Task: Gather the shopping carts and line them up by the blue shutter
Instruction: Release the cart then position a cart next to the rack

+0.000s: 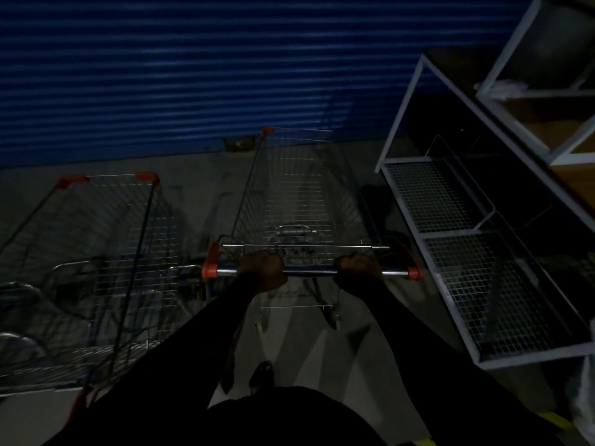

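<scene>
Both the left hand (262, 268) and right hand (359, 267) grip the handle (309, 272) of a cart (296, 194) nosed almost to the blue shutter (193, 75), beside another cart (96, 252) parked alongside, so the row looks partly formed.

cart (299, 201) between second cart (106, 252) and rack (476, 226).

Concrete floor (206, 201) with carts
The middle cart (296, 188) stands ahead of the left hand (262, 268), the left cart (96, 252) further left, a wire rack (428, 194) rightward.
</scene>
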{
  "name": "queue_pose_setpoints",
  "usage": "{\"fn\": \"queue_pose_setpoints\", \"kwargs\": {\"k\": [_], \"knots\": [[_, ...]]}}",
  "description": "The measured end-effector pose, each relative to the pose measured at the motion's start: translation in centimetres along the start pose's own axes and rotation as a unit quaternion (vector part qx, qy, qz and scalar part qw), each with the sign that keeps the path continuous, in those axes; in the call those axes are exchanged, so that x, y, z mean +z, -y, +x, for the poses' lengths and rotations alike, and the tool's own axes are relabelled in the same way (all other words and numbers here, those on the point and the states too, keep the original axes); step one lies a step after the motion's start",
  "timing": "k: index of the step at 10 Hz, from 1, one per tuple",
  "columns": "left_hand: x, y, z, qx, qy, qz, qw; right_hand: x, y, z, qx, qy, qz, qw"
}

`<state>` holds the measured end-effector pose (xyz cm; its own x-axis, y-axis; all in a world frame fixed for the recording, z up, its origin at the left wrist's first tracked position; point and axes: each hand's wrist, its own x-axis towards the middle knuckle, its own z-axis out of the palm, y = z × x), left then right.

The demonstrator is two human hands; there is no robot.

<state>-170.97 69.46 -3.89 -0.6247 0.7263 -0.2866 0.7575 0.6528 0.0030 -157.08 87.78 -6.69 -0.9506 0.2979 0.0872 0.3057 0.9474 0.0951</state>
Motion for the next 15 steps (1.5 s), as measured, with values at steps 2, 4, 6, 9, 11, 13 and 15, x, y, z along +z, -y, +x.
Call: {"fn": "queue_pose_setpoints", "kwargs": {"k": [2,4,6,9,11,13,15], "knots": [[-0.7,0.5,2.2,-0.038,0.064,0.004,0.997,0.4,-0.6,2.3,-0.028,-0.009,-0.005,1.0],[0.0,0.4,1.2,-0.011,-0.002,-0.009,1.0,0.5,-0.9,1.6,-0.011,-0.019,0.019,1.0],[1.0,-1.3,-1.7,-0.005,-0.011,-0.008,1.0,0.5,-1.0,-2.0,-0.028,-0.041,0.015,0.999],[3.5,-5.3,-7.8,-0.017,-0.024,-0.001,1.0,0.6,-1.5,-9.4,-0.043,-0.116,-0.026,0.992],[4.8,-7.1,-12.7,-0.024,-0.019,0.002,1.0,0.1,-0.5,-14.0,-0.049,-0.131,-0.033,0.99],[6.5,-8.4,-17.6,-0.03,-0.028,-0.002,0.999,1.0,0.5,-18.4,-0.055,-0.07,0.009,0.996],[7.8,-9.2,-21.2,-0.031,-0.011,-0.03,0.999,-0.4,2.1,-22.7,-0.035,-0.049,-0.012,0.998]]}}
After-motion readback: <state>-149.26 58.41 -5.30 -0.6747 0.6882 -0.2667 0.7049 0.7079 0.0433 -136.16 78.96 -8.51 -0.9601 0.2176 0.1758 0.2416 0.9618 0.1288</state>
